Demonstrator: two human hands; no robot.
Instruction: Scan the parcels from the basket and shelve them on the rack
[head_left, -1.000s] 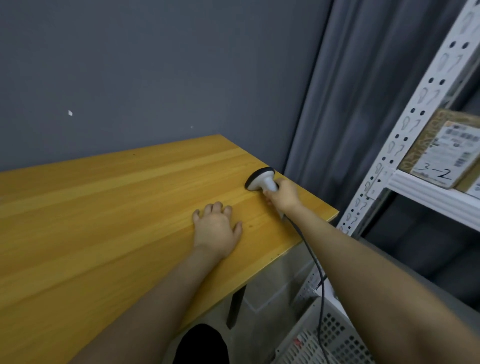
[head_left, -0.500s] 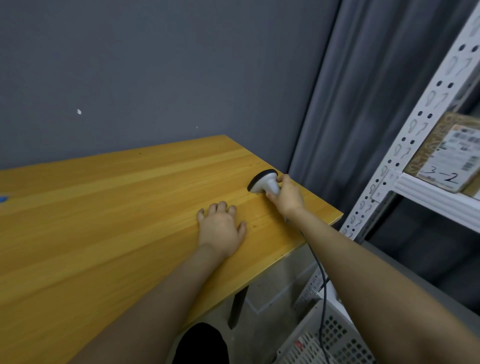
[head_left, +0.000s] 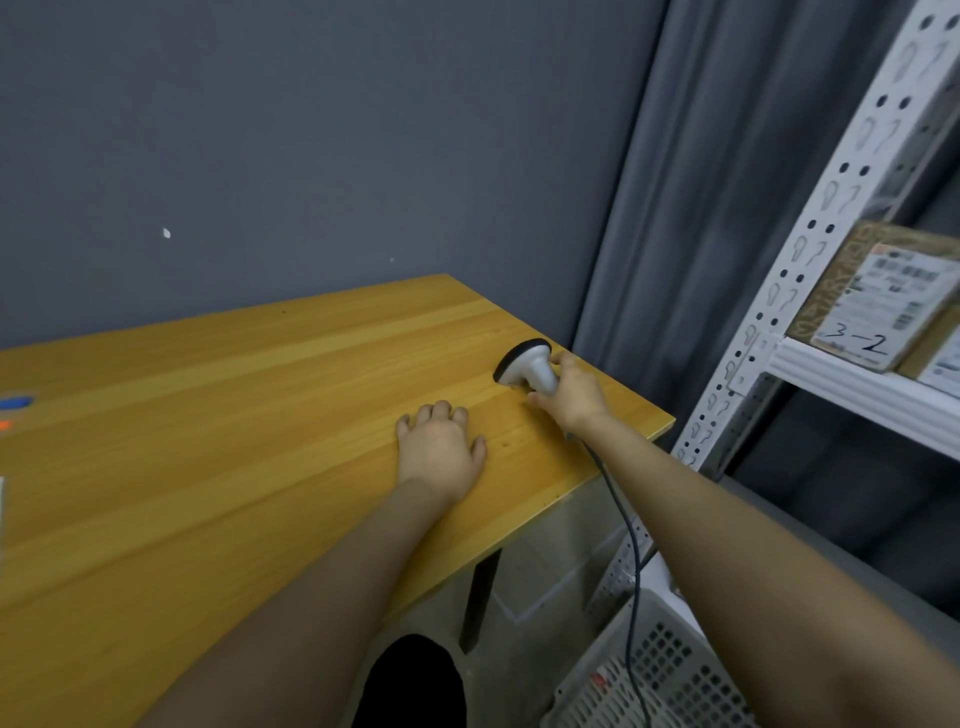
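The scanner (head_left: 525, 365) is being clamped by fingers of the right hand (head_left: 575, 399) at the counter's (head_left: 234, 441) three o'clock; the left hand (head_left: 439, 451) is being rested flat; the cord (head_left: 623, 512) is best kept slack.

the room is dim, under soft, even light. the yellow wooden tabletop (head_left: 249, 415) is the brightest surface; the flat grey wall (head_left: 311, 130) darkens toward its top. the wide lens bows the white perforated rack upright (head_left: 839, 192) at the right edge. the printed label (head_left: 883, 301) on the brown cardboard parcel (head_left: 834, 275) is blurred. a faint shadow rims the left hand (head_left: 441, 447).
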